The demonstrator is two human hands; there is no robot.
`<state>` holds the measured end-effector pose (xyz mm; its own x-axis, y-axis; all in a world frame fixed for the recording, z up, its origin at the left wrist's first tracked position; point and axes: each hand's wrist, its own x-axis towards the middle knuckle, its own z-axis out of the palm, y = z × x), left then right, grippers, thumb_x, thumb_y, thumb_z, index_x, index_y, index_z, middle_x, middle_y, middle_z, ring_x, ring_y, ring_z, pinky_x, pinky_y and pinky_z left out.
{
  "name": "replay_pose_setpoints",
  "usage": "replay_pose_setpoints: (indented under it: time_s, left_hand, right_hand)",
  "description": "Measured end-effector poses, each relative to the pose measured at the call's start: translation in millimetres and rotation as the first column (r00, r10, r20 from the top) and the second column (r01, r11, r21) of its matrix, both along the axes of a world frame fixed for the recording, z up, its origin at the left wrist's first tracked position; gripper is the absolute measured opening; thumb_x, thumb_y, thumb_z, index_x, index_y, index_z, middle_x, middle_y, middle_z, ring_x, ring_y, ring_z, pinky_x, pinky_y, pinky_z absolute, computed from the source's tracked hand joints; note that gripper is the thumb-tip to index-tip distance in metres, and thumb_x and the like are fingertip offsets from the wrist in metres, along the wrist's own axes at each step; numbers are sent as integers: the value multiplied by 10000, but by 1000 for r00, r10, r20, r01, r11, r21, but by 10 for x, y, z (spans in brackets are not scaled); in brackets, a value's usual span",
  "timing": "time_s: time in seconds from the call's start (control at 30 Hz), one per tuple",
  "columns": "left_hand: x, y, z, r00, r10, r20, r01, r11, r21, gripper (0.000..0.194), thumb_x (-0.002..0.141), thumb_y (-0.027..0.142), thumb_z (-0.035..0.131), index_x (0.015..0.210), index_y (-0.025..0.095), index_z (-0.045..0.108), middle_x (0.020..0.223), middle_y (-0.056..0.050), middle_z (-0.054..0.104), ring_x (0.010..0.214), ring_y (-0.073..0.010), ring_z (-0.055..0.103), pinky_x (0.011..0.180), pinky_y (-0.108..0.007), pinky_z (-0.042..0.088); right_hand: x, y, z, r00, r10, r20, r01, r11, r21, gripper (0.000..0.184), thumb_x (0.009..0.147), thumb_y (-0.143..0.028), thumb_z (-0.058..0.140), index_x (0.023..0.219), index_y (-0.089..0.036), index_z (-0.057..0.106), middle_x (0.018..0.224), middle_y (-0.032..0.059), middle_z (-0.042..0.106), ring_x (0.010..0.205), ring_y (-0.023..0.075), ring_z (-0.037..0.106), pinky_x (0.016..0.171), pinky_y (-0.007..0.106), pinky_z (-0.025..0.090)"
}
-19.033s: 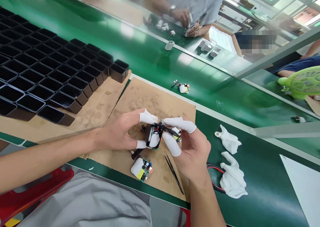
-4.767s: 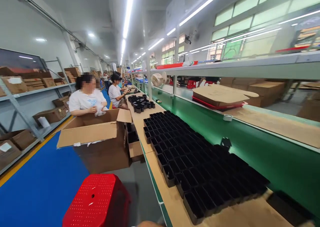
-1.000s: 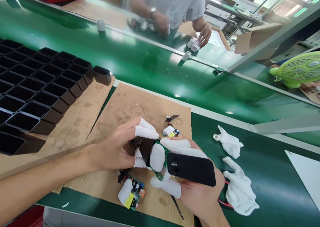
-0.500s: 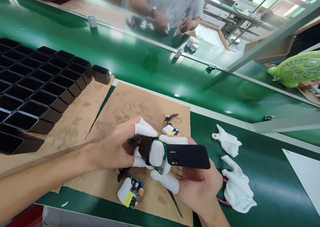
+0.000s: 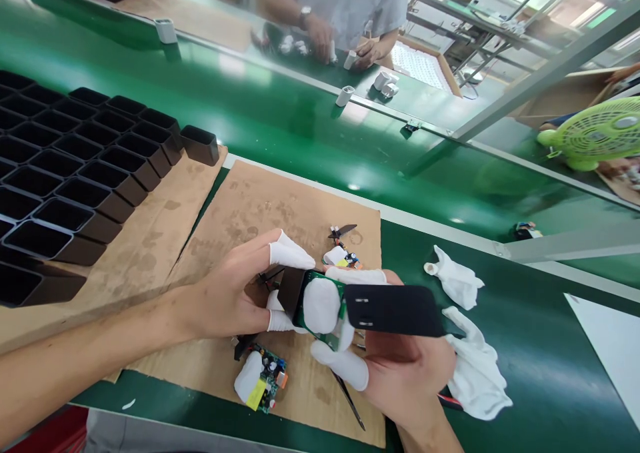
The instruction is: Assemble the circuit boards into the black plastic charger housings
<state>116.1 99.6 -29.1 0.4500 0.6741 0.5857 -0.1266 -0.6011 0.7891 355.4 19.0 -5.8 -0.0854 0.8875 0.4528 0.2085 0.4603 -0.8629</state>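
My left hand (image 5: 235, 286), with white finger cots on it, grips a black plastic housing (image 5: 291, 292) from the left. A green circuit board with a white pad (image 5: 321, 306) sits partly inside the housing's right-hand opening. My right hand (image 5: 395, 366), also in finger cots, pinches this board by its edges. A flat black end plate with two metal pins (image 5: 393, 310) stands at the board's outer end, above my right palm. Below lies another circuit board (image 5: 267, 376) with a white pad and yellow tape. Black tweezers (image 5: 349, 400) rest on the cardboard (image 5: 240, 200), partly under my right hand.
Rows of open black housings (image 5: 75, 180) stand at left. Beyond my hands lies another small board (image 5: 345, 256). White cloth gloves (image 5: 475, 366) are at right, near a green fan (image 5: 595, 133). A co-worker's hands (image 5: 345, 46) handle white parts across the green belt (image 5: 280, 126).
My right hand has moved slightly right with the board and end plate, so more of the board shows outside the housing. Small items on the far belt have shifted left.
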Motion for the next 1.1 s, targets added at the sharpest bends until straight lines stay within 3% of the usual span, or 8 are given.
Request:
replay_pose_setpoints:
  time_s: [0.1,0.27,0.37,0.5,0.77,1.1]
  left_hand:
    - [-4,6,0,1000,-2,-11,2,1000,-12,496,882,216,989,1310,225,738,1139,-99,808,1014,-245,766,895,-358,654]
    - [2,16,-12,999,-24,29,24,1000,4,527,883,173,972,1347,225,727,1152,-106,795,1005,-229,763,857,-323,642]
    - [10,8,-15,999,-35,18,35,999,4,509,903,202,965,1351,241,728,1149,-110,788,984,-235,766,801,-324,637]
    - [6,3,-15,999,-51,10,51,999,-1,563,894,243,991,1383,264,713,1192,-121,790,1029,-263,776,847,-380,668]
    - [10,11,-29,999,-36,10,36,999,12,568,879,240,1000,1367,259,710,1163,-107,788,1019,-240,777,844,-344,658]
    - [14,-2,-54,998,-46,33,47,998,-30,591,855,198,999,1381,267,738,1141,-98,783,1027,-253,758,863,-351,649]
  right_hand:
    - [-27,30,143,995,-14,-97,11,1000,-25,697,744,-264,1108,1387,-296,840,1269,128,881,1135,405,863,1046,614,736]
    - [-13,50,257,999,5,-53,-10,996,-90,710,725,-267,1113,1382,-263,846,1225,152,872,1089,374,870,929,511,777]
    - [19,38,229,1000,6,13,-5,997,-72,772,693,-282,1125,1410,-296,841,1271,136,870,1111,386,864,963,514,770]
    - [44,12,161,997,5,72,2,995,-97,798,731,-235,1100,1467,-342,811,1315,106,865,1162,390,851,1017,530,757]
    - [30,6,0,999,38,20,-37,999,-23,878,718,-183,1092,1501,-407,764,1331,80,870,1267,439,828,1040,602,742]
    - [22,8,9,998,54,37,-53,998,-29,849,746,-211,1099,1498,-416,762,1363,73,862,1282,439,820,1028,606,740]
